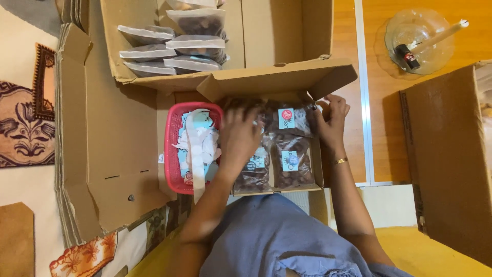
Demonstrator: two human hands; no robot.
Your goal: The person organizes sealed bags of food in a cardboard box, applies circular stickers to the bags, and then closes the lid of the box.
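my left hand (240,134) lies flat, fingers spread, on the clear packets of dark snacks (292,161) packed inside the small cardboard box (279,79) in front of me. my right hand (332,120) curls narrow against the box's far wall, fingers touching a packet's edge, gripping nothing that i can see. the packets look light, crinkly, slippery; i'd pinch one by its sealed top. a red basket (174,154) of paper labels sits just beside.
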